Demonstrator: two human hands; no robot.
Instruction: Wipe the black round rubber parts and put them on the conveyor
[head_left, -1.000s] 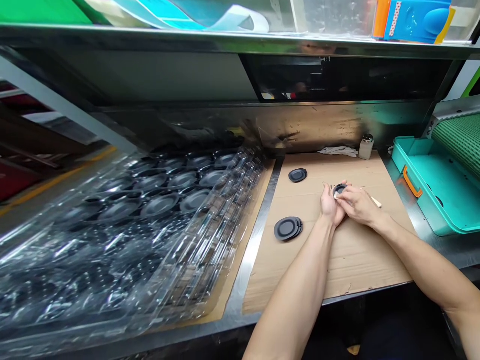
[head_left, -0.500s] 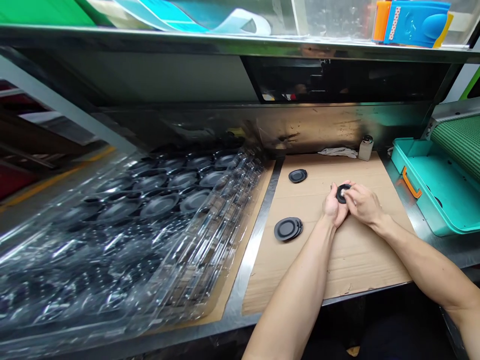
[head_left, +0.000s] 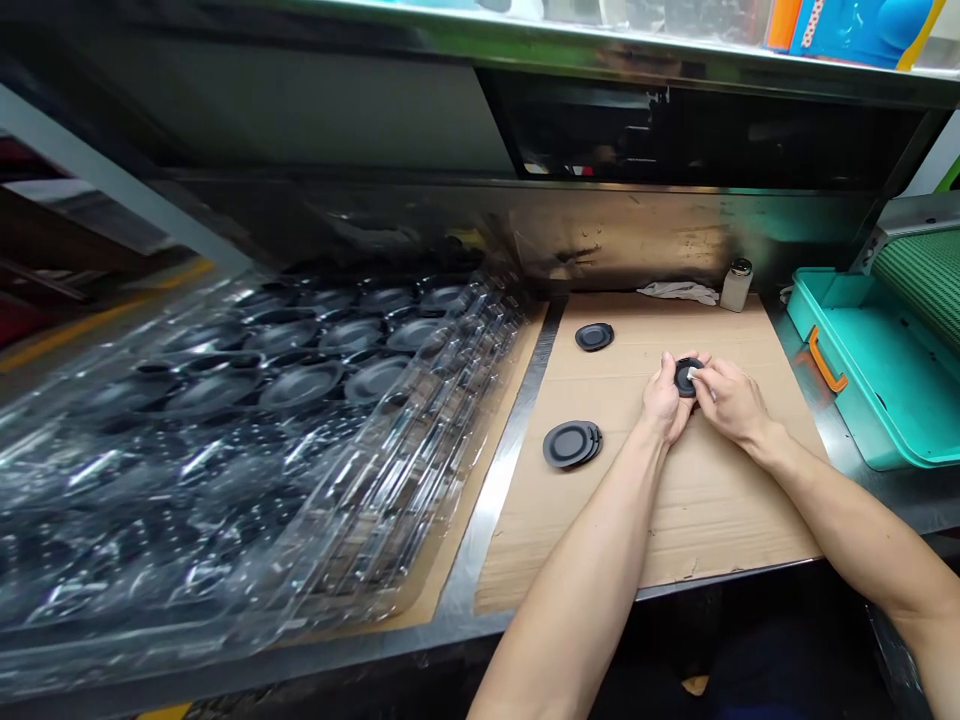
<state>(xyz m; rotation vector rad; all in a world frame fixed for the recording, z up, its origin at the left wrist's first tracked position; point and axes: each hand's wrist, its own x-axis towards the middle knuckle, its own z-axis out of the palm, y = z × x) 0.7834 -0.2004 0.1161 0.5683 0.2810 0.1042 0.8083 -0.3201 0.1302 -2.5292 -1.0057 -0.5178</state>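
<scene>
Disc (head_left: 683, 381) sat above the cardboard (head_left: 720, 510) in the left hand (head_left: 664, 404), fingers half-curled around it; the right hand (head_left: 732, 399) pinched a white scrap (head_left: 691, 373) at its face. It looked light, stiff, best held by the rim.

1. Left hand (head_left: 663, 402), one: from afar I see it cupped, palm up, thumb raised.
2. Right hand (head_left: 733, 400), one: just beside the left, fingers pinched together.
3. Forearms (head_left: 592, 560), two: bare, extended forward, angled inward toward the hands.

Discs (head_left: 568, 443) matt, smooth; trays (head_left: 409, 480) glossy plastic; sheet (head_left: 720, 510) dull cardboard.
</scene>
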